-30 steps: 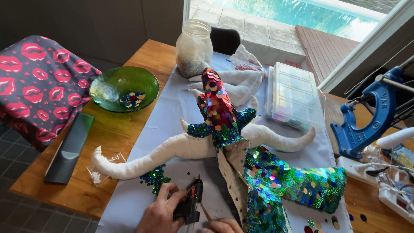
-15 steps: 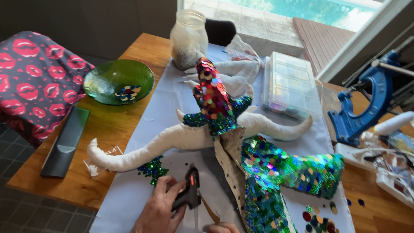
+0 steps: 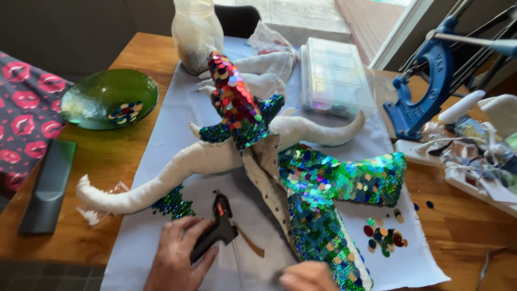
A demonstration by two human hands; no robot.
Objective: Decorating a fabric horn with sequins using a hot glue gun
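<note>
Glue gun [image 3: 218, 229]: black, stiff and light by the look of it, lying near the front edge of the pale sheet [image 3: 177, 124] on the wooden table [image 3: 116, 156]. Its tip may be hot, so the handle is the place to take it.
Left hand [image 3: 175, 258]: fingers curled round the gun's handle, closed on it.
Right hand [image 3: 307, 277]: at the front edge, resting by the sequinned figure [image 3: 318, 186]; only partly in frame, so I cannot tell whether it grips.
Figure: soft stuffed cloth with long white horns [image 3: 161, 175], limp and slippery where sequins cover it; best steadied by the body.
Nearby: loose sequins [image 3: 383, 237] towards the sheet's right corner.
</note>
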